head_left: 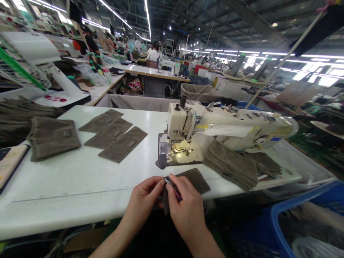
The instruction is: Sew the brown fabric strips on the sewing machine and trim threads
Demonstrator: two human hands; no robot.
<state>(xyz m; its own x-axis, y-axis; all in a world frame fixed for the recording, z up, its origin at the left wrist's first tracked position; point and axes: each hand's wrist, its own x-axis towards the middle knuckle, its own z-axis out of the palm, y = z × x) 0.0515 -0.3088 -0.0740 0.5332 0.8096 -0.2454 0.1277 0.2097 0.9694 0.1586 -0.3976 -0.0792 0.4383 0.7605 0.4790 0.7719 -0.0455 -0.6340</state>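
Note:
Both of my hands meet at the table's front edge, below the sewing machine. My left hand pinches a small dark olive-brown fabric piece between thumb and fingers. My right hand is closed around a small metal-bladed tool, its tip at the fabric by my left fingertips. Something pink shows under the right fingers; the rest of the tool is hidden. Just behind my right hand lies a flat brown fabric panel. Whether it joins the held piece I cannot tell.
Three overlapping fabric panels with small patches lie left of the machine. Farther left are a stacked fabric bundle and a phone-like object. A panel stack sits under the machine arm. A blue crate stands at right.

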